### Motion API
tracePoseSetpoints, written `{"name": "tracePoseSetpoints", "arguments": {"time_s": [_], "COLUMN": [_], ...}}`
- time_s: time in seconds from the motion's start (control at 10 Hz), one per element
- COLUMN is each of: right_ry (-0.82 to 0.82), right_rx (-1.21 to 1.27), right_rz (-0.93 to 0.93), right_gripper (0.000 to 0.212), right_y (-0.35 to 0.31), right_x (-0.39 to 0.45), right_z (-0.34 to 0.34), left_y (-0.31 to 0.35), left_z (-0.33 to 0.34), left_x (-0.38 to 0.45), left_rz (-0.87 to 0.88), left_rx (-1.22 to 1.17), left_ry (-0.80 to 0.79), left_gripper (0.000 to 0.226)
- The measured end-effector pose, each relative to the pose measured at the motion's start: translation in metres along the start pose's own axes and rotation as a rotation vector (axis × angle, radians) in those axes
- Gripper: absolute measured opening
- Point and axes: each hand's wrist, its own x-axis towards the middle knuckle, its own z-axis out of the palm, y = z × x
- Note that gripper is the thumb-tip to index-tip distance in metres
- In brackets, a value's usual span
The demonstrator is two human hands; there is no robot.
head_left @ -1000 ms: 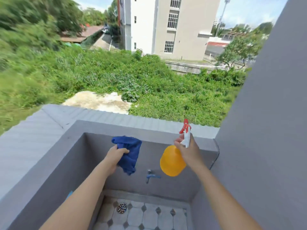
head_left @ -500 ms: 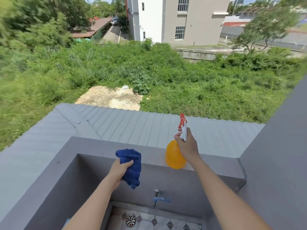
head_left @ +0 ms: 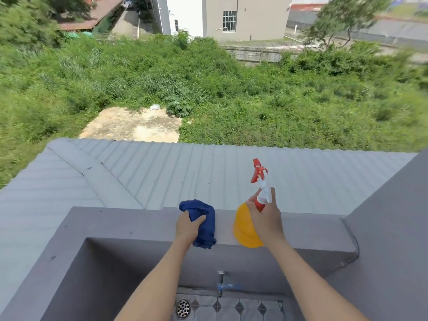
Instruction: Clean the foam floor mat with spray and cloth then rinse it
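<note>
Head view: looks down over a grey concrete wash basin toward a corrugated metal roof and overgrown green ground beyond.
Left hand: fingers curled round a dark blue cloth, gripping it; thumb lies across the near side of the cloth.
Cloth position: bunched, resting on the flat top of the basin's far wall, its lower edge hanging just over the inner lip.
Right hand: closed round the neck of a spray bottle, just under the trigger head.
Spray bottle: orange body, white and red trigger head pointing up and away from the person; bottle tilts toward the person's left. Its base is at the top of the far wall; contact with the wall cannot be told for certain.
Spacing: cloth and bottle sit side by side on the same wall, near each other, not touching.
Foam floor mat: not visible in this view.
Tap: metal with a blue handle, mounted on the inner face of the far wall, below and between the two forearms.
Basin floor: pale tiles with dark diamond insets; round perforated drain to the left of the tap.
Right side: plain grey wall rising beside the basin.
Background: pale multi-storey building, bare concrete patch among the weeds.
</note>
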Motion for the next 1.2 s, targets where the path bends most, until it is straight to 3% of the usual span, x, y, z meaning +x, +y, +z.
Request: {"name": "tracePoseSetpoints", "arguments": {"time_s": [0.1,0.2,0.3,0.4,0.5,0.6,0.8,1.0,1.2], "right_ry": [0.043,0.082,0.113,0.173,0.236,0.256,0.232,0.102,0.003], "right_rx": [-0.008,-0.045,-0.121,-0.149,-0.179,-0.212,-0.230,-0.251,-0.319], "right_rz": [-0.005,-0.017,0.008,0.008,-0.018,-0.037,-0.019,0.030,-0.015], "right_gripper": [0.027,0.028,0.043,0.054,0.061,0.060,0.072,0.069,0.081], "right_y": [0.004,0.008,0.026,0.033,0.033,0.038,0.036,0.033,0.044], "right_x": [0.001,-0.001,-0.007,-0.009,-0.008,-0.008,-0.012,-0.016,-0.017], "right_z": [0.002,0.007,0.012,0.018,0.024,0.026,0.024,0.013,-0.014], "left_y": [-0.023,-0.028,-0.041,-0.051,-0.054,-0.051,-0.051,-0.047,-0.015], "left_z": [0.010,0.008,0.014,0.019,0.017,0.016,0.022,0.018,0.012], "left_x": [0.006,-0.001,0.013,0.030,0.035,0.029,0.023,0.020,0.012], "left_rz": [-0.002,0.095,0.365,0.456,0.503,0.520,0.467,0.428,0.446], "left_rx": [0.616,0.904,1.005,0.958,0.981,1.020,1.000,0.999,0.981], "left_ry": [0.278,0.439,0.264,-0.039,-0.103,-0.123,-0.085,-0.095,-0.060], "left_gripper": [0.067,0.096,0.077,0.111,0.109,0.100,0.104,0.114,0.119]}}
